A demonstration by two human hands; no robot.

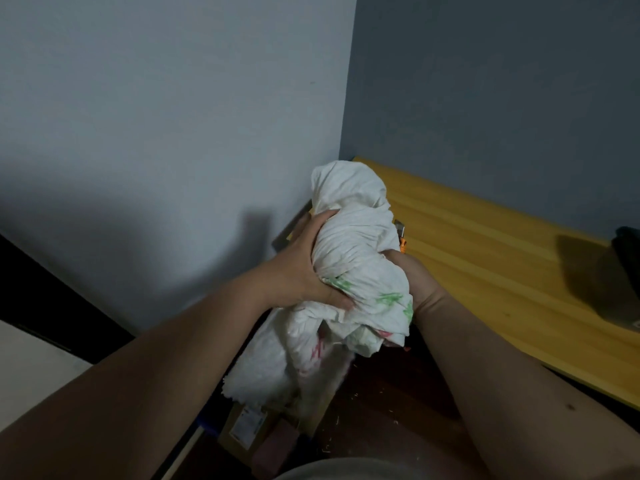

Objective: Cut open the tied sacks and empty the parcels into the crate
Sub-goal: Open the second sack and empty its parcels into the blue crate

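The yellow wooden table point(502, 237) is running along the right side, its near edge slanting from the room corner down toward the lower right, and its far edge is sitting against the dark blue wall point(502, 98). The paler wall point(173, 116) is closing in the left side, so the two walls are meeting in a corner just behind the white sack point(353, 244). Between the table edge and the left wall a strip of dark floor point(388, 403) is showing, littered with small pale scraps. A dark object point(627, 251) is sitting at the far right of the table, cut off by the frame edge.

The sack is being held up in the air in front of the corner, above the floor strip and beside the table's near edge. It is crumpled and twisted, with green and red printing on its lower folds, and its frayed open end point(256, 375) is hanging down to the lower left. The left hand point(304, 268) is gripping the sack from the left, fingers curled over its upper side and thumb pressing into the folds below. The right hand point(412, 271) is clutching it from the right, mostly hidden behind the cloth. Below the hanging end, cardboard parcels point(246, 424) are lying inside what looks like a crate, though its rim is hard to make out. A small orange tool point(401, 242) is peeking out on the table just behind the sack.
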